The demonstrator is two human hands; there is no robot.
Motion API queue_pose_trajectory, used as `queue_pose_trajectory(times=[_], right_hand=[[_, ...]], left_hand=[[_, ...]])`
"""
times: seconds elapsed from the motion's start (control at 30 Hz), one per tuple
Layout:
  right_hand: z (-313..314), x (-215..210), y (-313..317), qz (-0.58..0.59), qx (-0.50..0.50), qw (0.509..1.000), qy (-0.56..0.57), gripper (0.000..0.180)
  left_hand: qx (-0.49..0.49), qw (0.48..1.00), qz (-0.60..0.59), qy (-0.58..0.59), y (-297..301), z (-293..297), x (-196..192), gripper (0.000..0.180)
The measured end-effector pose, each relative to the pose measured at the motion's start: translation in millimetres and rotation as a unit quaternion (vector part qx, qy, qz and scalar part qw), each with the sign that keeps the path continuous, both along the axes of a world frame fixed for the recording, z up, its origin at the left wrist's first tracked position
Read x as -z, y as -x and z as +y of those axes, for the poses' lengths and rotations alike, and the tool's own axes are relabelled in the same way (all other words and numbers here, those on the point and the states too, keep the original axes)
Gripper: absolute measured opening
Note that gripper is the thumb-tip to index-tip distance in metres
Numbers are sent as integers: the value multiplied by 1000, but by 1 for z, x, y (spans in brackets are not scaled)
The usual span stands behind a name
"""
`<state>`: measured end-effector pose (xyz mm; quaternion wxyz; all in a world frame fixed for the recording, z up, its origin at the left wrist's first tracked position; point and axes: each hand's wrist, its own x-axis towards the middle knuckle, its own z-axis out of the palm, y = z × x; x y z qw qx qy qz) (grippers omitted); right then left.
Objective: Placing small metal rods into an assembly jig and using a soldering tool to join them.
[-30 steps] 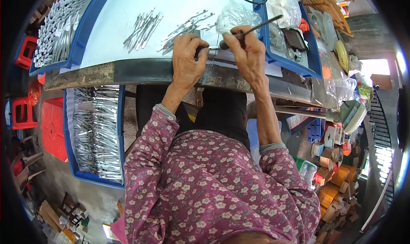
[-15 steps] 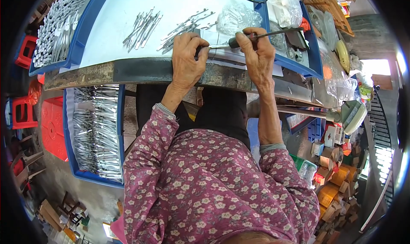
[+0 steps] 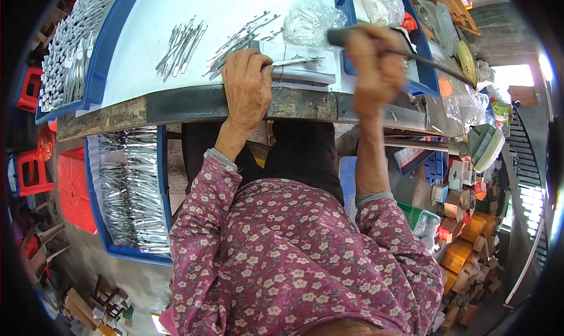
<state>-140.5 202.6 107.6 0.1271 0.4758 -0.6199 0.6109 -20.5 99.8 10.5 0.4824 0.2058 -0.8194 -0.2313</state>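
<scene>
My left hand [image 3: 248, 89] rests at the table's front edge, its fingers closed on a thin silvery metal strip [image 3: 298, 60]. The strip sticks out to the right over a flat grey metal block [image 3: 305, 77]. Smeared by motion, my right hand [image 3: 376, 71] is raised to the right of the block. It grips a screwdriver [image 3: 437, 64] with a dark handle, whose end points left while the long shaft points right. Beyond my left hand lie two loose piles of slim metal strips, a left pile [image 3: 182, 47] and a right pile [image 3: 244, 42].
A clear plastic bag [image 3: 314, 23] lies behind the block. Blue trays flank the white work surface; the left tray [image 3: 101, 71] is packed with metal pieces. Below the table, another blue tray [image 3: 166, 189] holds many strips, beside a red stool [image 3: 76, 189]. A lamp [image 3: 486, 148] stands at right.
My right hand has lifted away from the strip and moved right with the screwdriver, uncovering the block. My left hand keeps its hold; the whole view has shifted slightly.
</scene>
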Motion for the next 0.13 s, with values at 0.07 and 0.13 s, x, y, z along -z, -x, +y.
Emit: queue_pose_trajectory(times=[0.07, 0.13], right_hand=[[-10, 53, 11, 112, 24, 974, -195, 18], [-4, 37, 0, 69, 72, 944, -313, 21]], left_hand=[[10, 999, -22, -22, 2, 4, -5, 10], [7, 1000, -21, -22, -2, 4, 0, 9]])
